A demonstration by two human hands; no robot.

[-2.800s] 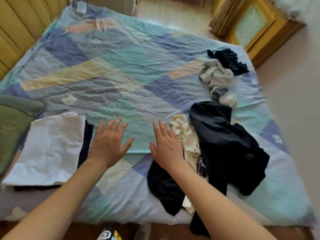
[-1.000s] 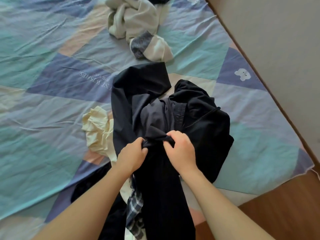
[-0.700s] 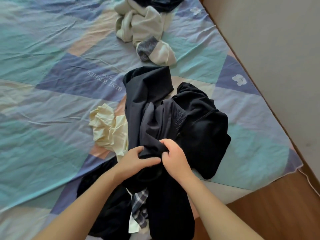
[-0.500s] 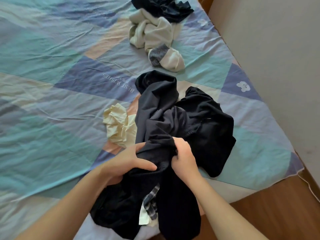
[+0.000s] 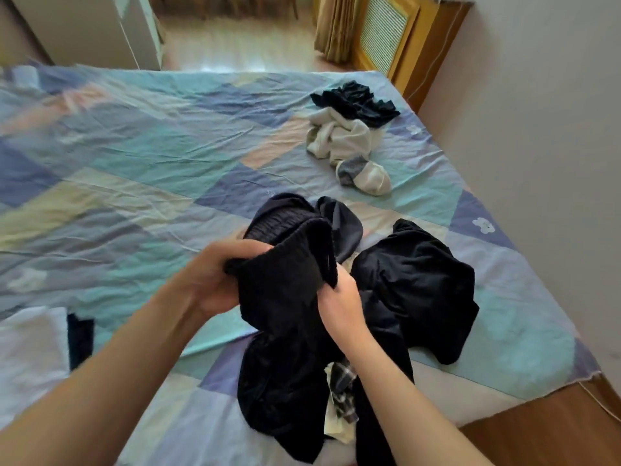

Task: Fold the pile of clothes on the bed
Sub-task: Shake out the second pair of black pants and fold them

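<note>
Hands raised over bed (image 5: 141, 169): left hand (image 5: 208, 280) and right hand (image 5: 339, 302), each grip pinching black garment (image 5: 285, 284) waistband, lifting it clear of pile (image 5: 413, 284) to find edges for folding.

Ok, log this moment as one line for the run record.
step: lifting black garment from pile | left hand: grips it | right hand: grips it | folded white stack: near left | folding: not started
</note>
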